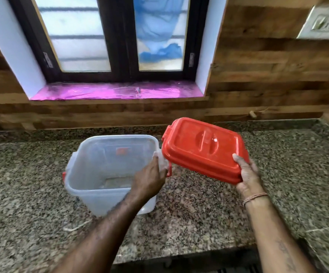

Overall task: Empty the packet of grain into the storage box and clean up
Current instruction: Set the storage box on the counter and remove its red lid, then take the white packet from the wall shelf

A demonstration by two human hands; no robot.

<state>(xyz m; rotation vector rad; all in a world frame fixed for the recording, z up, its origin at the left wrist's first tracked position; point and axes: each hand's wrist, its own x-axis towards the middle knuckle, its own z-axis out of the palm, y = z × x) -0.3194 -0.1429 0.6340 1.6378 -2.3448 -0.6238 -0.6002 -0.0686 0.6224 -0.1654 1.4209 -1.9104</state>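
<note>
Pinching the near corner of the red lid [201, 148] in the right hand [247, 174], thumb on top, fingers beneath. Held tilted, off the surface, just right of the storage box [84, 194], left edge close to the box's rim. Gripping that box's right rim with the left hand [150, 179], fingers curled over it. Standing open on the granite counter [199, 205].

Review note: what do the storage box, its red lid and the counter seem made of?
The translucent rectangular storage box looks like thin plastic, cloudy and matt; a red mark shows dimly through its far wall. The red rectangular lid is likely moulded plastic, glossy, with highlights on its raised handle. The speckled grey-brown countertop is probably polished granite: mottled grain, faint sheen.
</note>
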